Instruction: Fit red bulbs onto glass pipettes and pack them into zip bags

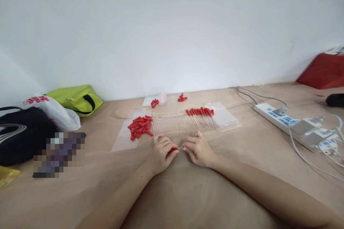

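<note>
Near the middle of the table, my left hand [163,153] is closed on a red piece [172,150]. My right hand [198,149] pinches a thin pale stick [180,148], whose end meets the red piece between the two hands. Beyond my left hand lies a pile of red pieces [139,126] on a clear plastic bag. A row of thin pale sticks [170,123] lies just past my hands. Right of it, several sticks with red tips [200,112] lie side by side, partly on another clear bag [228,116].
Two small red clusters [154,103] [182,97] lie farther back. A white power strip [279,120] with chargers and cables is at right, with a red bag [324,71] behind. Green [77,100], white [57,112] and black bags [24,132] sit left, near a pixelated object [60,154].
</note>
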Demonstrator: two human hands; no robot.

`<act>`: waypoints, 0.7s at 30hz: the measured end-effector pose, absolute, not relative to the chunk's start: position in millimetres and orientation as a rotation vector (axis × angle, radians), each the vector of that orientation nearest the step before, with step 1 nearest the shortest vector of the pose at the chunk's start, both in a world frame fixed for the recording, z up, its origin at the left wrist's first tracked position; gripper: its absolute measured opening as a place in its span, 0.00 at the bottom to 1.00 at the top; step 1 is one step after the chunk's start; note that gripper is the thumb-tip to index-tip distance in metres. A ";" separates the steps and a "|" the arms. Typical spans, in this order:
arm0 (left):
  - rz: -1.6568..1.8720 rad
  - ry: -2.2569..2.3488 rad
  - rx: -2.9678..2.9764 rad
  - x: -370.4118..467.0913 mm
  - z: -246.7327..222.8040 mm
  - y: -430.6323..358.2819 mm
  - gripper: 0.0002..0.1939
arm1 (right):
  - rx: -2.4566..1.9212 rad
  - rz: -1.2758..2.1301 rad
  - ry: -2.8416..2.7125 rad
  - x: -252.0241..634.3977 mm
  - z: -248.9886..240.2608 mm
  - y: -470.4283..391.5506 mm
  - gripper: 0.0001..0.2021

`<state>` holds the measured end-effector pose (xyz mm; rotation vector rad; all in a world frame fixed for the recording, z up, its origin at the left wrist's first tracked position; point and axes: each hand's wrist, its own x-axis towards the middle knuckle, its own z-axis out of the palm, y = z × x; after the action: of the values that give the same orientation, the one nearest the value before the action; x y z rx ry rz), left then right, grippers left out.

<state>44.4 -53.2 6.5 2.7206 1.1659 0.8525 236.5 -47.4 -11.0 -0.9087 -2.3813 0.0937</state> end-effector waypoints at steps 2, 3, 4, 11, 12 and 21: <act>0.860 1.156 2.739 43.6 5.7 -53.3 0.09 | -0.918 0.100 -2.382 234.2 -11.1 -47.8 0.11; 0.866 1.148 2.751 43.1 5.2 -53.3 0.09 | -0.925 0.102 -2.383 233.1 -11.2 -48.1 0.11; 0.869 1.140 2.765 42.6 4.7 -53.3 0.09 | -0.932 0.106 -2.383 232.1 -11.3 -48.5 0.11; 0.879 1.110 2.875 41.7 7.3 -47.5 0.08 | -1.052 0.206 -2.352 226.9 -8.8 -49.8 0.11; 0.902 1.119 2.886 41.4 8.7 -46.0 0.08 | -1.070 0.214 -2.352 226.3 -6.6 -49.8 0.11; 1.104 1.382 2.768 29.0 3.9 -38.6 0.09 | -1.277 0.055 -2.425 241.0 13.0 -39.2 0.10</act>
<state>29.0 -38.6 3.9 2.7677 1.3820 1.1040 241.0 -39.2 13.0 -1.2771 -2.4247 0.0546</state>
